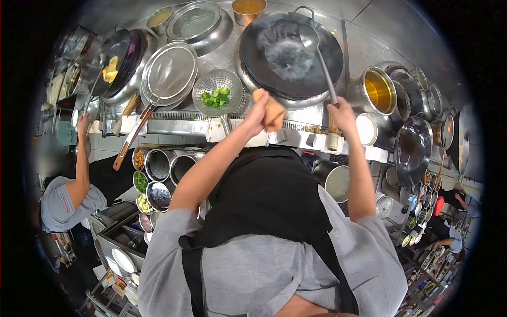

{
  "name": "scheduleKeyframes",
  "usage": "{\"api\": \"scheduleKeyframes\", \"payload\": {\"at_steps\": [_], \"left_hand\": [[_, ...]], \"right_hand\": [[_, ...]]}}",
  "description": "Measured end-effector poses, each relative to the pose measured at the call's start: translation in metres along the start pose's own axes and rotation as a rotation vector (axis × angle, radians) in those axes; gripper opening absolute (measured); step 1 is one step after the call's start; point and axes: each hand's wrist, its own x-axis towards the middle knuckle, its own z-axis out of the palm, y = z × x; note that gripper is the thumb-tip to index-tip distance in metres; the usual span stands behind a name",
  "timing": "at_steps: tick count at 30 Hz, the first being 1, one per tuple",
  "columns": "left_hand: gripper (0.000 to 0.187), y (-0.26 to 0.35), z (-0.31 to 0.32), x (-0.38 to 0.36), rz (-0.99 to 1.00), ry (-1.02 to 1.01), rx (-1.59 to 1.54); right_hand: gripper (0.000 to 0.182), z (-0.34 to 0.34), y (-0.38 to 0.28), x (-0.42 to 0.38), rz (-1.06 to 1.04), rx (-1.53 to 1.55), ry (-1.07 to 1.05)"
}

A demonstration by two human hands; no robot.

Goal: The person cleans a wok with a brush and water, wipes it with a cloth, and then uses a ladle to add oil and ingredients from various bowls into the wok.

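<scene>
Three woks (290, 55), one ladle (317, 53), one colander (217, 92)

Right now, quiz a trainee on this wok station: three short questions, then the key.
1. True or false: the right hand grips the ladle by its handle.
2. What lies in the perforated strainer? A) noodles B) green vegetable pieces C) eggs
3. Fill in: the left hand holds a folded tan ____.

Key
1. True; the ladle's bowl sits inside the dark wok.
2. B.
3. Cloth.
</scene>
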Motion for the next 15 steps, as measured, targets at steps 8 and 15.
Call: {"api": "scheduleKeyframes", "payload": {"at_steps": [8, 15], "left_hand": [[0.020, -0.030, 0.045, 0.107, -0.102, 0.262, -0.024], [0.024, -0.029, 0.029, 0.106, -0.139, 0.130, 0.027]], "right_hand": [[0.022, -0.008, 0.015, -0.053, 0.217, 0.255, -0.273], [0.026, 0.060, 0.024, -0.020, 0.185, 0.381, -0.198]]}}
